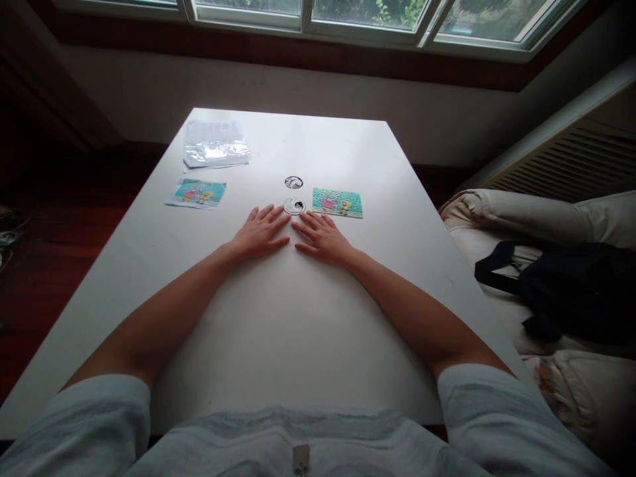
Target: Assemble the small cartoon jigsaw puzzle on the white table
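My left hand (263,232) lies flat on the white table (298,331), fingers spread and nothing held. Opposite it, my right hand (324,237) also rests palm down with its fingers apart. Just beyond the fingertips of both is a pale round disc (294,207) with a dark spot. A second, black-and-white disc (293,182) lies a little farther back. To the right of the discs sits a colourful cartoon jigsaw puzzle (338,203), close to my right fingertips. A paper sheet with a similar cartoon picture (201,193) lies to the left, apart from my left hand.
At the table's back left is a stack of papers with a shiny clear plastic bag (216,144). A sofa (531,218) with a dark cloth bag (581,281) stands along the right side. Behind the table is a wall under a window (368,13).
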{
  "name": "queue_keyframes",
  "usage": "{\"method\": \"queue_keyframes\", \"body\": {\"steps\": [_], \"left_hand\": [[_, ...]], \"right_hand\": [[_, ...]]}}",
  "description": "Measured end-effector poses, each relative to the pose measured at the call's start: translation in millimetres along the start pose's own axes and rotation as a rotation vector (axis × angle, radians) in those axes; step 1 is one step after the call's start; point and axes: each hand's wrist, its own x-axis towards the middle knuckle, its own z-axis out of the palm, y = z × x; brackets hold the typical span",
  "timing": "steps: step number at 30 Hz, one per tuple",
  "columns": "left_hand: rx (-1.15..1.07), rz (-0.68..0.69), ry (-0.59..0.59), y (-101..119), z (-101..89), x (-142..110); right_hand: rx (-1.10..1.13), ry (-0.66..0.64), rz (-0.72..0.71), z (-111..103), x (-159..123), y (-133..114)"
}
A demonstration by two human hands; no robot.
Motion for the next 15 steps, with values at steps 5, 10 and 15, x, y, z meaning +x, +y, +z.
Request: {"method": "queue_keyframes", "body": {"steps": [5,10,15], "left_hand": [[-0.002,0.003,0.006,0.2,-0.1,-0.5],[-0.004,0.001,0.008,-0.2,0.4,-0.4],[-0.001,0.001,0.008,-0.6,1.1,0.0]], "right_hand": [[-0.002,0.002,-0.002,-0.1,-0.2,0.1],[-0.006,0.001,-0.002,-0.6,0.1,0.1],[-0.008,-0.002,-0.003,-1.3,0.2,-0.4]]}}
